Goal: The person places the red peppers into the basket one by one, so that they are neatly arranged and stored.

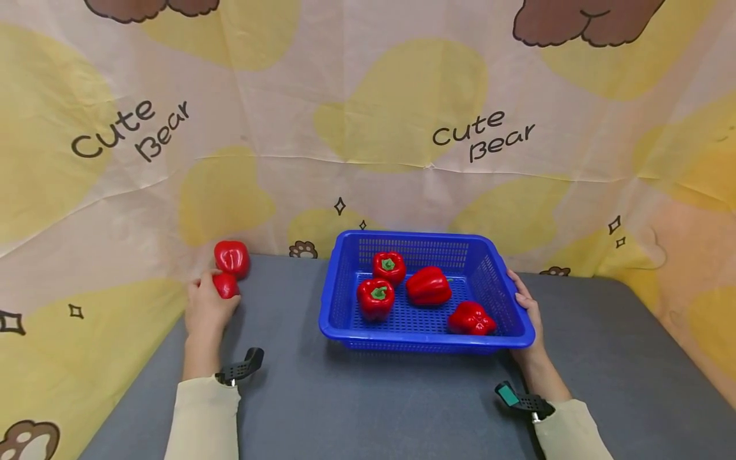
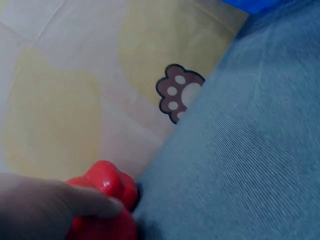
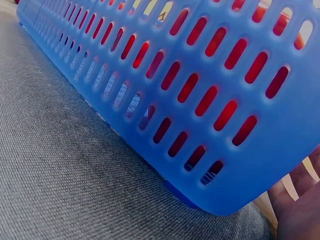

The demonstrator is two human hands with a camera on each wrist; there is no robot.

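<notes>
At the left of the table, my left hand (image 1: 208,306) holds a red bell pepper (image 1: 227,285) between thumb and fingers. Right behind it lies another red bell pepper (image 1: 232,258). In the left wrist view a finger lies across the nearer red pepper (image 2: 107,227). A blue plastic basket (image 1: 425,340) stands in the middle, with several red bell peppers inside, one of them a pepper on its side (image 1: 428,285). My right hand (image 1: 531,316) rests against the basket's right outer wall with fingers extended; the right wrist view shows its palm (image 3: 300,210) beside the basket corner.
The grey table (image 1: 368,402) ends at a patterned cloth backdrop (image 1: 368,128) just behind the basket and the left peppers. Grey tabletop lies between the left hand and the basket. A black wrist mount (image 1: 241,365) sits on each forearm.
</notes>
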